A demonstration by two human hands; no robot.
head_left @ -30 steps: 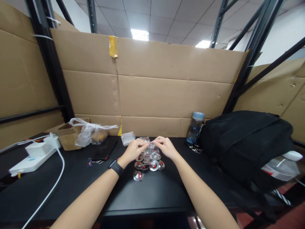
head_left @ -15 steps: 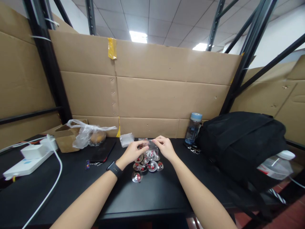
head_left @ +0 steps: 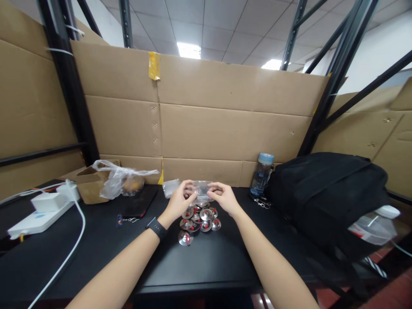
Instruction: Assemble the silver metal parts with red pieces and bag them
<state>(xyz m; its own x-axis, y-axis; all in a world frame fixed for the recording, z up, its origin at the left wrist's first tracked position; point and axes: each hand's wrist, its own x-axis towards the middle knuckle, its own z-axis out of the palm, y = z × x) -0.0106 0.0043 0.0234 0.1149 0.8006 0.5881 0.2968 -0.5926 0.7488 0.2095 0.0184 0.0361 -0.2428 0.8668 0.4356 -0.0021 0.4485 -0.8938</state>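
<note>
Both of my hands hold a small clear plastic bag (head_left: 202, 190) just above the black table (head_left: 199, 262). My left hand (head_left: 179, 201), with a black watch on its wrist, pinches the bag's left edge. My right hand (head_left: 222, 197) pinches its right edge. Under the bag lies a pile of several clear round discs with red centres (head_left: 198, 223). One disc lies apart at the front of the pile.
A stack of small clear bags (head_left: 171, 187) lies behind my left hand. A phone with a key ring (head_left: 138, 205), a paper bag with a plastic bag of food (head_left: 109, 182) and a white power strip (head_left: 38, 212) are at left. A water bottle (head_left: 261, 174) and a black backpack (head_left: 328, 193) are at right.
My hands have lifted a clear bag off the pile of discs and now hold it stretched between them, a little higher and farther back.
</note>
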